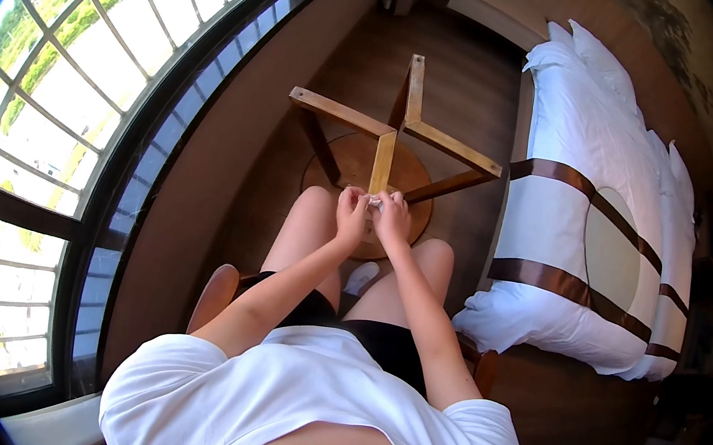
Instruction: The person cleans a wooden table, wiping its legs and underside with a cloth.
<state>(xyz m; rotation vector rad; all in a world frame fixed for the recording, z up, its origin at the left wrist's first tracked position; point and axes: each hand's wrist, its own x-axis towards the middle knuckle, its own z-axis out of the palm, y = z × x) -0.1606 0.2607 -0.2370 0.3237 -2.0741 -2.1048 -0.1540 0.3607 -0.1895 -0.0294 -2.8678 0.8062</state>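
Both hands meet just above my knees, in front of an upturned round wooden table (320, 154) whose angular leg frame (383, 162) points up. Between the fingertips is a small whitish piece (374, 201), too small to name. My left hand (352, 211) pinches it from the left, fingers closed. From the right, my right hand (392, 215) is closed on the same piece. Part of the tabletop is hidden behind my hands and knees.
I sit on a wooden chair (214, 298) between a barred window (71, 81) on the left and a bed (550, 237) with white bedding and brown bands on the right. A white shoe (361, 277) shows on the dark wood floor (473, 68).
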